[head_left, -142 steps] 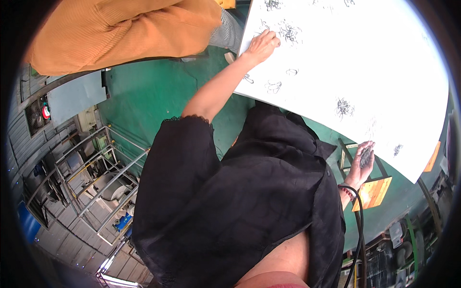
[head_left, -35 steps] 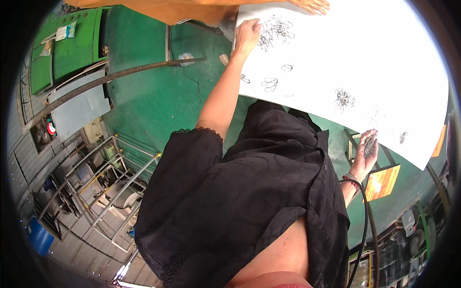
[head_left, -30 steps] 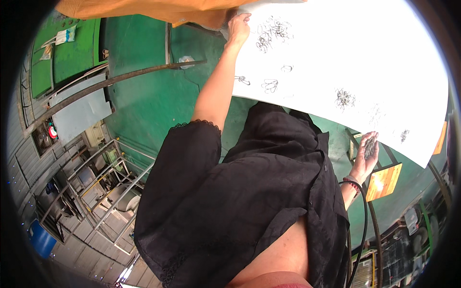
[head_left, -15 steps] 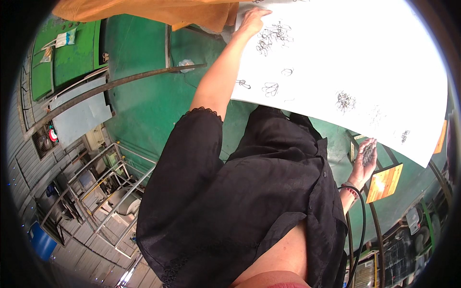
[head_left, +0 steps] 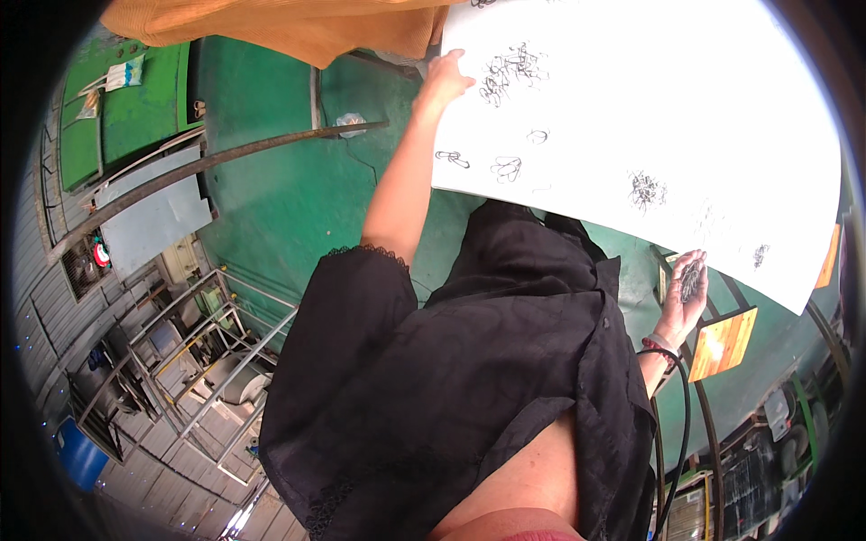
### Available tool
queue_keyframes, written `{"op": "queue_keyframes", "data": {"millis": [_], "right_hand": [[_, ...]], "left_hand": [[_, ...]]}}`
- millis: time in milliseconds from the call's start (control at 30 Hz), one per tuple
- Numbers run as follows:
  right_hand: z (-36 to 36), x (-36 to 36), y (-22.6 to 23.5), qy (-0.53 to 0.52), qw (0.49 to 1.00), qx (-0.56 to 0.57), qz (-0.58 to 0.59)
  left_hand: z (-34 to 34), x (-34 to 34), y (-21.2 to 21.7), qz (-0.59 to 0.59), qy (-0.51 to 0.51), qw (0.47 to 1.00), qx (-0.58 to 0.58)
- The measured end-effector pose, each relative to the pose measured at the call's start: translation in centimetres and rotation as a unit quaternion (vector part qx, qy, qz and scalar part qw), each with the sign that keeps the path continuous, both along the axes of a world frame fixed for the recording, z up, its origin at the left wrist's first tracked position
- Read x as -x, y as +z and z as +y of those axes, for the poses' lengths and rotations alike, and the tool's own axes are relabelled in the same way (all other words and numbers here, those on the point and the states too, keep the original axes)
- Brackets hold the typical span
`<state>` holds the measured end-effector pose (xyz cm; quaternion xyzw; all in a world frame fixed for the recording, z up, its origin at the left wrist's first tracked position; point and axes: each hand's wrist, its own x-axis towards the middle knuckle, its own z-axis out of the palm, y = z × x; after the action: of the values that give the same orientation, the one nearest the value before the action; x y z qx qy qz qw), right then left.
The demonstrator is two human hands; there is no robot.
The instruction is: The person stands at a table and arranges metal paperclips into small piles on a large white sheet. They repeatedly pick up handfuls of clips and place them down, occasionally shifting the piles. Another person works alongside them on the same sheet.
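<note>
My left hand (head_left: 446, 83) is at the left edge of the white tabletop (head_left: 595, 117), thumb and forefinger apart, with nothing visible in it. Just to its right lies a large tangle of thin black rings (head_left: 516, 72). Smaller groups are nearer to me: a few long loops (head_left: 453, 160), another little cluster (head_left: 507, 168) and a single ring (head_left: 538, 137). My right hand (head_left: 675, 316), palm up beside the near edge, cups a clump of thin dark rings (head_left: 691, 281). Above it on the tabletop are a denser dark heap (head_left: 647, 189) and a small one (head_left: 761, 256).
A wooden stool top (head_left: 723, 344) stands close to my right hand. Orange-brown cloth (head_left: 298, 27) hangs at the far left of the table. A black cable (head_left: 684, 424) runs by my right forearm. Further left are a metal rail frame (head_left: 212, 379) and green floor (head_left: 271, 162).
My left hand has drawn back toward me and left, from reaching beyond the large tangle to the table's edge. My right hand has hardly moved and still holds its clump.
</note>
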<state>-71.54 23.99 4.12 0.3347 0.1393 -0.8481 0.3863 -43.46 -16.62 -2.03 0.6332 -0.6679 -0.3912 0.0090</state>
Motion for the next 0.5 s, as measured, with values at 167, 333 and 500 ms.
{"op": "queue_keyframes", "data": {"millis": [167, 333, 500], "right_hand": [[-1.0, 0.0, 0.7, 0.016, 1.000, -0.020, 0.008], [-1.0, 0.4, 0.7, 0.029, 0.999, 0.000, 0.025], [0.8, 0.7, 0.3, 0.014, 1.000, -0.004, 0.009]], "left_hand": [[0.5, 4.3, -1.7, 0.080, -0.221, 0.916, 0.325], [-1.4, 7.6, -1.5, -0.062, -0.387, 0.857, 0.336], [-2.5, 7.3, 2.4, -0.018, -0.346, 0.925, 0.156]]}}
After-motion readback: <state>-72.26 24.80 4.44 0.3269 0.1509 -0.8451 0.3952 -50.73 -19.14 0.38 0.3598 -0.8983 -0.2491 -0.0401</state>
